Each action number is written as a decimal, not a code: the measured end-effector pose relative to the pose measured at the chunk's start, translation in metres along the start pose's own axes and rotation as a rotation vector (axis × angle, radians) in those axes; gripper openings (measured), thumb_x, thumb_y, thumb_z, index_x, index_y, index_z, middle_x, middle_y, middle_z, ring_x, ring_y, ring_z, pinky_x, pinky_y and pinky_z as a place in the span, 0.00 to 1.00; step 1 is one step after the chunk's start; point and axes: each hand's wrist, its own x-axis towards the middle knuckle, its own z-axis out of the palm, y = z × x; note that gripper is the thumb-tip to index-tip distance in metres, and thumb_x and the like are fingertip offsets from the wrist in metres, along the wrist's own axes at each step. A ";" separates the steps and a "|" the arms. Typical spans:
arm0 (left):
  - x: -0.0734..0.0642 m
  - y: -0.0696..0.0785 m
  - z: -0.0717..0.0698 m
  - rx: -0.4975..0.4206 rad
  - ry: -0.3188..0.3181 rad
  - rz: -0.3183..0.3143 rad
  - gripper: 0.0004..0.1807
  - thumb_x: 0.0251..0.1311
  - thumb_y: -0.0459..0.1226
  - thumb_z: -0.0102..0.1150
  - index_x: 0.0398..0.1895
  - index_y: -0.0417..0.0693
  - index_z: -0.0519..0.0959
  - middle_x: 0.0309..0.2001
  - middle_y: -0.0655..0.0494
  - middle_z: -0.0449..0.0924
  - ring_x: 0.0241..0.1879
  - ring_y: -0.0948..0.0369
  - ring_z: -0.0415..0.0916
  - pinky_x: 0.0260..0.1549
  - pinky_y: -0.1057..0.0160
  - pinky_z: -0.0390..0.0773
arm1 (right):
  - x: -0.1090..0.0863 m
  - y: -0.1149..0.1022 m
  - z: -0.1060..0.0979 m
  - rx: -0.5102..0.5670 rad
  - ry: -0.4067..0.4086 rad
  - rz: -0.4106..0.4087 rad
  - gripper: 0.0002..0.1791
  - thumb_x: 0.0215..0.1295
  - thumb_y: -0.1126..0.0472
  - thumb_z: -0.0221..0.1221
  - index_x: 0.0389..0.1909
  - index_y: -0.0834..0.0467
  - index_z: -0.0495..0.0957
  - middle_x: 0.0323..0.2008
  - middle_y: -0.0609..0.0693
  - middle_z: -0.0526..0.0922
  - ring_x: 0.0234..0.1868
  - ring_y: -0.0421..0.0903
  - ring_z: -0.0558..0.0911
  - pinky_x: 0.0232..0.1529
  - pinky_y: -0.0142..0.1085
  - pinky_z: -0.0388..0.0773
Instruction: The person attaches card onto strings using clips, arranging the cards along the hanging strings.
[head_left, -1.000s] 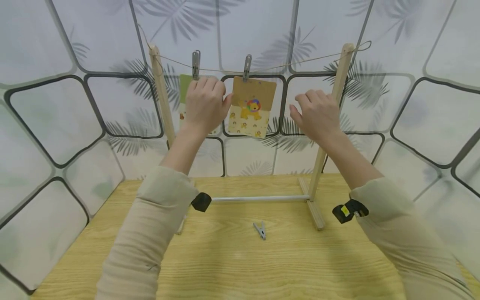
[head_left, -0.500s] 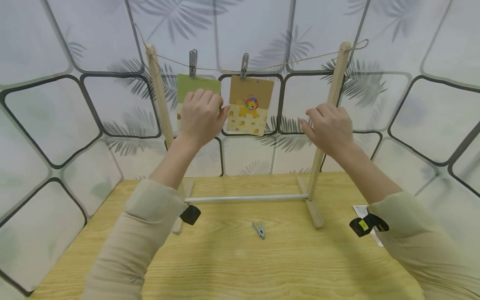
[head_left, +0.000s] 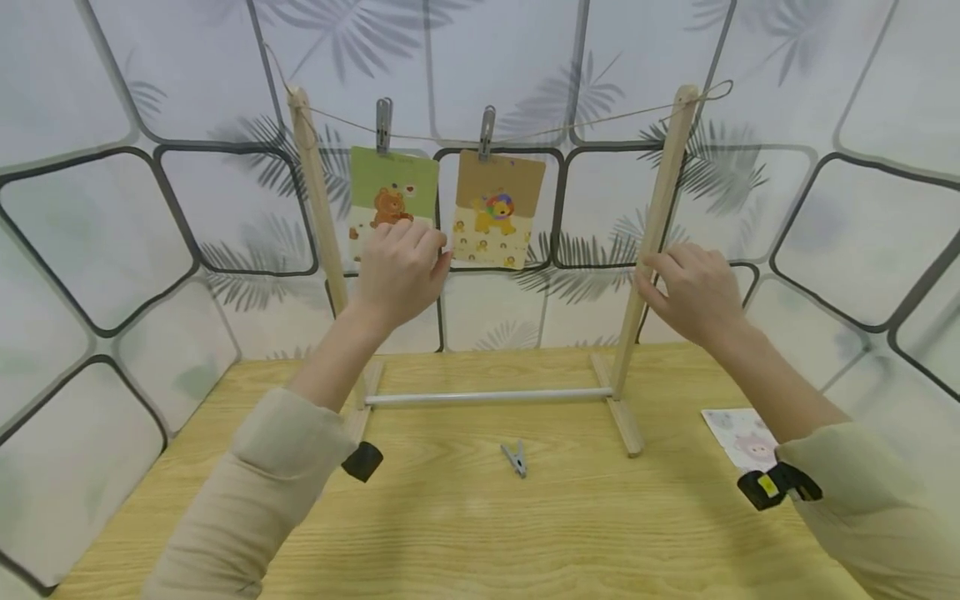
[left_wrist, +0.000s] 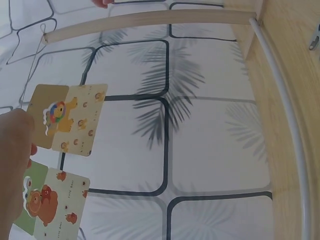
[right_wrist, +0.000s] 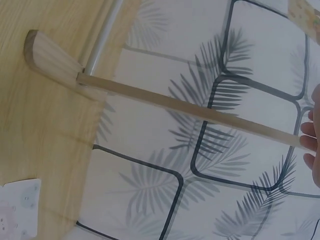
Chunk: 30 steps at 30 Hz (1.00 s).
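Observation:
A green bear card (head_left: pixel 393 179) and a brown lion card (head_left: pixel 498 179) hang from a string (head_left: pixel 585 123), each under a grey clip: the left clip (head_left: pixel 383 125) and the right clip (head_left: pixel 486 133). My left hand (head_left: pixel 399 271), fingers loosely bent and holding nothing, overlaps the lower part of the bear card in the head view. My right hand (head_left: pixel 696 292) is also empty, its fingers loosely bent beside the right wooden post (head_left: pixel 667 183). Another grey clip (head_left: pixel 515 458) lies on the table. A white card with a pink figure (head_left: pixel 738 435) lies at the right, partly behind my sleeve.
The string runs between the right post and a left wooden post (head_left: pixel 313 175). A white crossbar (head_left: pixel 487 397) joins their wooden feet low over the table (head_left: pixel 465 533). A patterned curtain (head_left: pixel 817 242) surrounds the back and sides.
Both hands have come down from the string, the right one also drifting rightward. The bear card and the white card on the table have come into view. The hanging cards stay put.

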 end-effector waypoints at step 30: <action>-0.083 0.035 0.031 -0.059 -0.205 0.028 0.08 0.45 0.32 0.64 0.30 0.41 0.77 0.27 0.50 0.80 0.29 0.53 0.76 0.29 0.56 0.73 | -0.110 0.040 -0.010 0.040 -0.323 0.137 0.17 0.45 0.66 0.63 0.37 0.69 0.77 0.30 0.62 0.79 0.31 0.61 0.77 0.24 0.53 0.71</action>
